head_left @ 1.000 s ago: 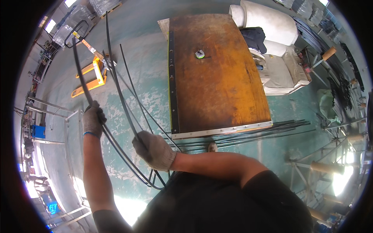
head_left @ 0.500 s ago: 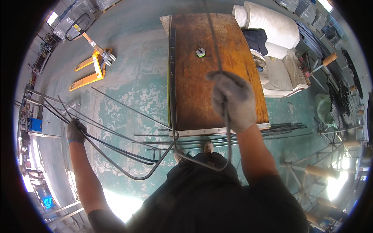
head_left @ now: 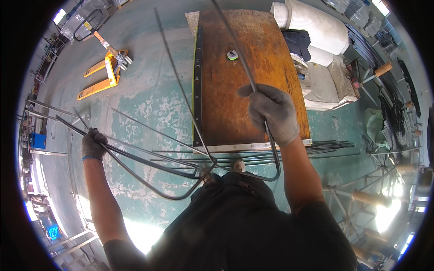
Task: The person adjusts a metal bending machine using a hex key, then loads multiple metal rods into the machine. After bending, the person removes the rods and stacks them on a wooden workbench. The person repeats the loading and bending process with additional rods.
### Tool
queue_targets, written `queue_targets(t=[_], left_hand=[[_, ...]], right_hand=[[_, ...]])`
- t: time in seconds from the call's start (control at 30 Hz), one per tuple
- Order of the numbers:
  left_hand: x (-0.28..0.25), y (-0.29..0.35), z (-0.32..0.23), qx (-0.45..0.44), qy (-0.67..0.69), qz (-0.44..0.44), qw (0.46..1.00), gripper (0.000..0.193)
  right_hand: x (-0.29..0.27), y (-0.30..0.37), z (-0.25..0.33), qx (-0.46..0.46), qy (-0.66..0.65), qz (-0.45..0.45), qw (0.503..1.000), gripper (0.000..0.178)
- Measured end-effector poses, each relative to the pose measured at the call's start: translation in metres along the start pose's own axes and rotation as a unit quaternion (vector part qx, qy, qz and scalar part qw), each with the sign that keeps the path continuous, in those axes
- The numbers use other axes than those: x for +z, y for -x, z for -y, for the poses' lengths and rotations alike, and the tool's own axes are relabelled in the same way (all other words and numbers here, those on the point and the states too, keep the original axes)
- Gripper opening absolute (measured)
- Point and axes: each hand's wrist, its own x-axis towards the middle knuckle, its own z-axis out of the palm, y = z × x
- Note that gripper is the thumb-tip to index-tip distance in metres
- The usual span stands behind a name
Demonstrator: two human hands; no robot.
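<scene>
My gloved right hand (head_left: 273,113) is closed round a thin grey bent rod (head_left: 236,41) above the near part of a brown worktable (head_left: 226,108). Below that hand the rod curves left toward my waist. At the far left my gloved left hand (head_left: 93,143) grips another stretch of bent rod (head_left: 135,175), which bows down and comes back up by my waist. Rod lengths cross there, and I cannot tell whether both hands hold one piece. A long straight stretch (head_left: 176,74) slants up left of the table. On the tabletop lies a tape measure (head_left: 232,55).
Several loose rods (head_left: 325,149) lie on the green floor by my feet. A yellow pallet jack (head_left: 108,74) stands at the upper left. Large white rolls (head_left: 316,25) and covered bundles (head_left: 323,83) flank the table's right side. Metal racks (head_left: 357,198) stand at the right.
The rod's bend below my right hand has risen and shifted right. A long straight rod stretch now slants up left of the table. My left hand has moved slightly right.
</scene>
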Motion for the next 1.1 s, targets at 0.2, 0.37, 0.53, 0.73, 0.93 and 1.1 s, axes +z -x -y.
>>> queue_targets(t=[0.2, 0.37, 0.53, 0.73, 0.93, 1.1], left_hand=[[0.044, 0.037, 0.001, 0.046, -0.061, 0.087, 0.993, 0.024], [0.075, 0.055, -0.022, 0.103, -0.046, 0.120, 0.986, 0.026], [0.078, 0.061, -0.045, 0.178, -0.059, 0.074, 0.979, 0.024], [0.060, 0.063, -0.065, 0.186, -0.057, 0.048, 0.980, 0.023], [0.041, 0.060, -0.076, 0.157, -0.051, 0.058, 0.985, 0.023], [0.021, 0.048, -0.074, 0.137, -0.045, 0.002, 0.989, 0.024]], right_hand=[[-0.006, 0.013, 0.006, 0.049, 0.122, 0.125, 0.983, 0.038], [-0.023, 0.037, 0.027, 0.028, 0.320, 0.143, 0.936, 0.030], [-0.040, 0.071, 0.036, 0.068, 0.469, 0.128, 0.871, 0.021], [-0.053, 0.096, 0.028, 0.146, 0.433, 0.089, 0.885, 0.020], [-0.085, 0.102, 0.047, 0.218, 0.305, 0.052, 0.926, 0.028], [-0.123, 0.112, 0.055, 0.167, 0.364, 0.048, 0.915, 0.030]])
